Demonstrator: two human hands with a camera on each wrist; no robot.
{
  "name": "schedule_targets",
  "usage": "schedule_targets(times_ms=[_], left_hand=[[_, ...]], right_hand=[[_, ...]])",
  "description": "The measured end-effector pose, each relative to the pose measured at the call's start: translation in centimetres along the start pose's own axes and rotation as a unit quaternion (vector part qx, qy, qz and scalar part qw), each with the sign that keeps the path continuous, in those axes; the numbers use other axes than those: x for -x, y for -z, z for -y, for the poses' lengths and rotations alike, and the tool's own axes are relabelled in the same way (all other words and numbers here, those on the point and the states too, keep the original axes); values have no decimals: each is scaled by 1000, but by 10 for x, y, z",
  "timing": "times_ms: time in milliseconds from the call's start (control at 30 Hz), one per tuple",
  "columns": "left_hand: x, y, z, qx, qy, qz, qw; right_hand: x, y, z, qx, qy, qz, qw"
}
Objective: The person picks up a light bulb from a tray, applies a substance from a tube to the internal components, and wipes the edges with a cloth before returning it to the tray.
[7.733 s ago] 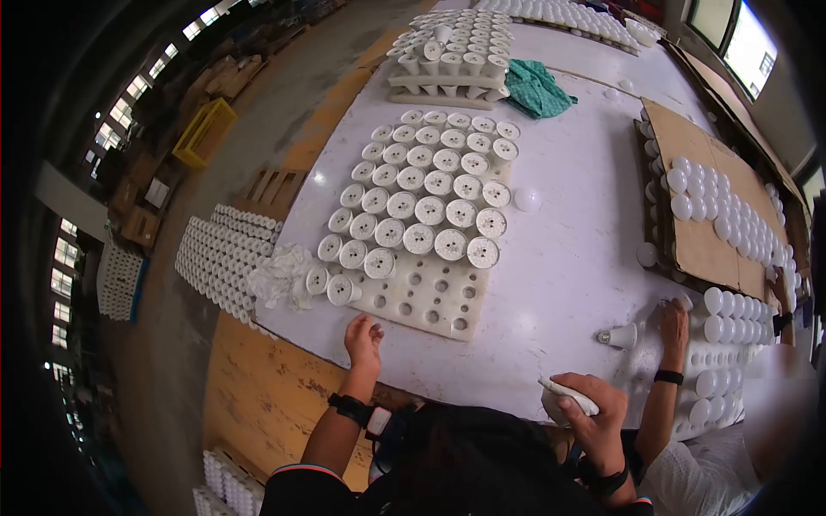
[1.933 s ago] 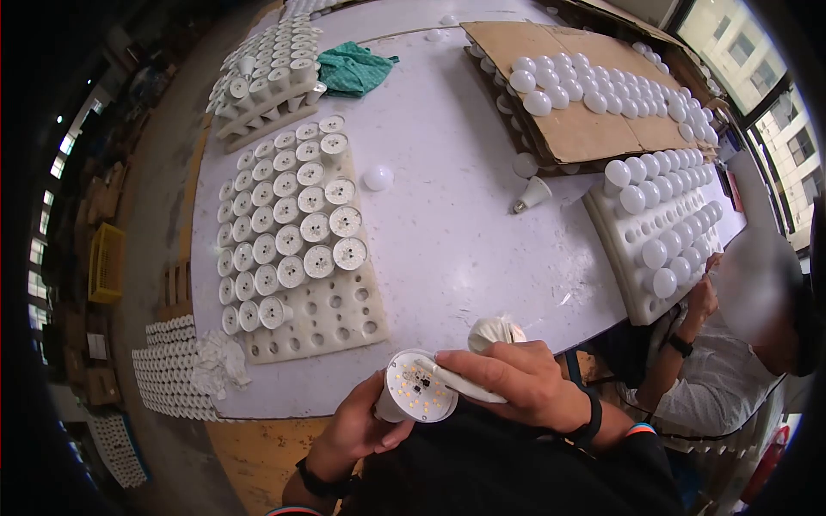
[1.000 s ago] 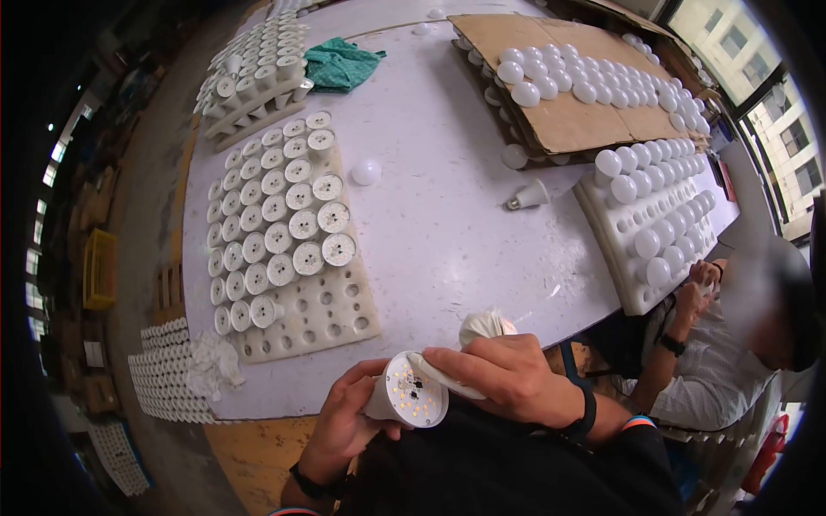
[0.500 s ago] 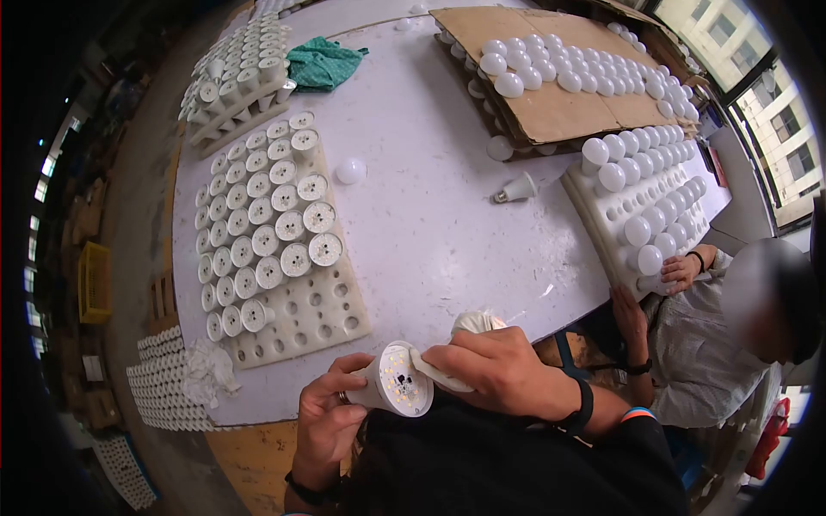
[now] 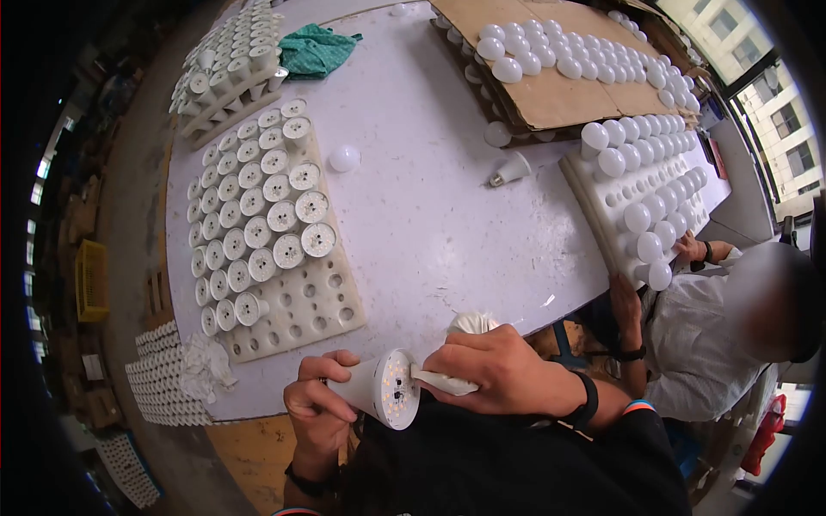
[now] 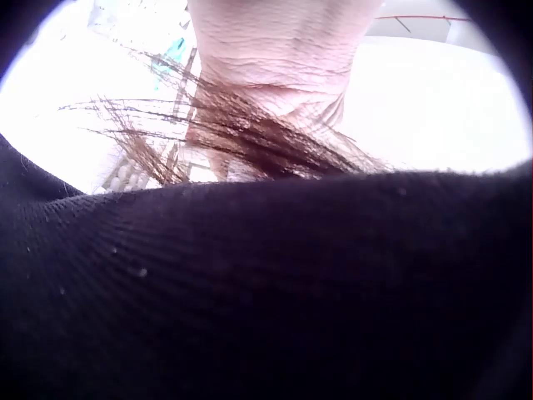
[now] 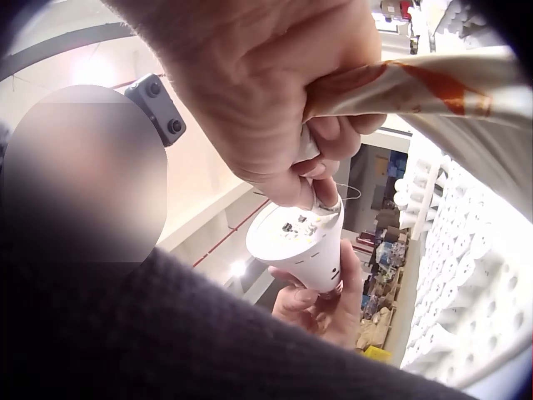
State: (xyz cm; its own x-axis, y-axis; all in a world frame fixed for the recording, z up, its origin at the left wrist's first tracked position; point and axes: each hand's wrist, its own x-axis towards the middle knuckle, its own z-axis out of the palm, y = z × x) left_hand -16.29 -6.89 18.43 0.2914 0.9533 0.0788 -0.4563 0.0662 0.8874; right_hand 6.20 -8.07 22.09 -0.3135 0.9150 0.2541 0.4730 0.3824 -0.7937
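White and seemingly stiff and light, a lamp body (image 5: 370, 391) lies tilted in my left hand (image 5: 318, 406), which grips near the narrow end, the safer hold, since its bare board (image 5: 399, 391) looks fragile. My right hand (image 5: 508, 371), opposite, knuckles up, pinches a pale cloth (image 5: 449, 383) against the lamp's edge.

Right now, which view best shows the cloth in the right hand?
Right wrist view: the cloth is large and close there, orange marks plain, sticking out of the right hand. Head view: only a small bunch beyond the hand and a flap at the lamp. Left wrist view: none that I can make out.
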Motion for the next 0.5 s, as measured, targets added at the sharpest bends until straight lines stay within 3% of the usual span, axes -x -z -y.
schedule_targets(times_ms=[200, 267, 333, 400, 433, 500], left_hand=[[-8, -3, 13, 10, -69, 52, 996], [-19, -8, 18, 163, 114, -52, 979], [-31, -4, 47, 132, 221, -99, 961], [-41, 8, 84, 76, 347, -63, 933], [-44, 16, 109, 76, 345, -57, 934], [-45, 31, 159, 59, 451, -19, 890]], right_hand=[[3, 7, -2, -97, -70, 10, 993], [6, 10, -4, -122, -84, -2, 989], [13, 17, -6, -159, -150, -39, 975], [24, 27, -8, -161, -174, -30, 971], [29, 30, -11, -143, -165, -34, 975], [40, 37, -17, -104, -152, -33, 982]])
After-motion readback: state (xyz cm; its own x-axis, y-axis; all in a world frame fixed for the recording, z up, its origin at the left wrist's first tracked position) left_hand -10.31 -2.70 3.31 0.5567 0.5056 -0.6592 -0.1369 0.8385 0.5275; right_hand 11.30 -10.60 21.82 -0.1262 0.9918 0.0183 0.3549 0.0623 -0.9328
